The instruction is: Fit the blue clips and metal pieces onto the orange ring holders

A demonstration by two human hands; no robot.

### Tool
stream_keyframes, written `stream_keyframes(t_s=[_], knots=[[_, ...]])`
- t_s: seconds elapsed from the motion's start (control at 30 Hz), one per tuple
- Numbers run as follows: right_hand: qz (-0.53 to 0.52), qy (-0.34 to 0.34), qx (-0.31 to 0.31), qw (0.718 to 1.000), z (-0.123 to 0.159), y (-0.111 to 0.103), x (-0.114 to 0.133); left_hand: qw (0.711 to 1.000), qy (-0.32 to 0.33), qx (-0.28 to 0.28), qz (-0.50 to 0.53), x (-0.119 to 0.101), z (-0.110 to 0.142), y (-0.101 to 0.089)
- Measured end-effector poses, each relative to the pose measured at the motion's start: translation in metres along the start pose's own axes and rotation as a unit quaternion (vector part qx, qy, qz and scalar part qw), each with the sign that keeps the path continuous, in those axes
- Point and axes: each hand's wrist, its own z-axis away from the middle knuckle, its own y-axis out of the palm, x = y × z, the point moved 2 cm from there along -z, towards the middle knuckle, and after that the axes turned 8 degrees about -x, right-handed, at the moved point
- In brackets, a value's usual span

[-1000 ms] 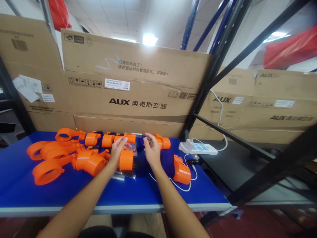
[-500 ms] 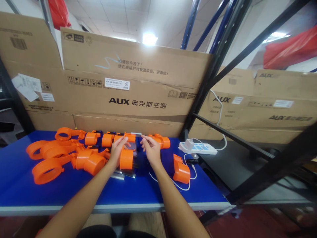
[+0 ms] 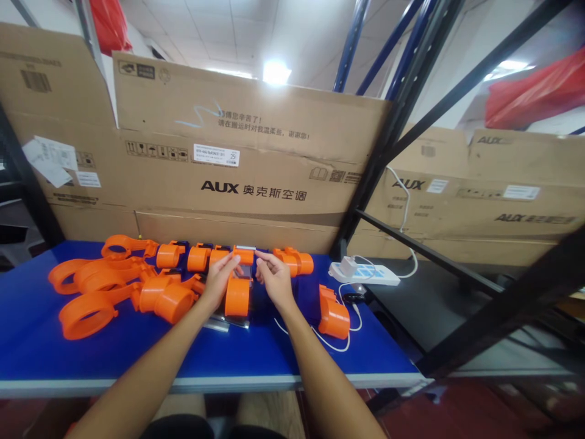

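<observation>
My left hand [image 3: 219, 281] is closed around an orange plastic part with a short ring [image 3: 238, 297] at its lower end and a rounded orange piece [image 3: 244, 256] on top. A grey panel shows between these two pieces. A thin pale strip [image 3: 245, 248] lies along the upper piece. From the right, my right hand [image 3: 274, 277] points its index finger at the strip's end, seemingly touching it. Its thumb sits apart below and the other fingers curl in. Dark blue material beneath the right hand is partly hidden.
Several orange ring parts [image 3: 89, 316] lie on the left of the blue table [image 3: 237, 360]. Orange pieces stand at the back and right [image 3: 335, 318]. A white power strip [image 3: 365, 272] with cables lies near the black rack post. Cardboard [image 3: 256, 183] walls the back.
My right hand has moved left up to the pale strip. The strip has shifted left over the upper orange piece, while the held part has moved slightly right in my left hand.
</observation>
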Motion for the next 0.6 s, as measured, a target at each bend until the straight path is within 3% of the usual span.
stream_keyframes(t_s=[0.2,0.33,0.43,0.6], knots=[[0.032,-0.013,0.022,0.999,-0.003,-0.003,0.001,1.000,0.014,0.007,-0.007,-0.003,0.001,0.000],[0.151,-0.071,-0.012,0.986,-0.009,-0.012,0.001,1.000,0.004,-0.026,0.017,-0.004,0.001,-0.002],[0.336,-0.111,-0.005,0.935,-0.008,-0.015,-0.003,0.996,0.017,-0.071,0.046,-0.003,-0.001,-0.007],[0.556,-0.085,0.106,0.820,0.000,-0.012,-0.015,0.990,0.003,-0.108,0.093,-0.002,-0.008,-0.013]])
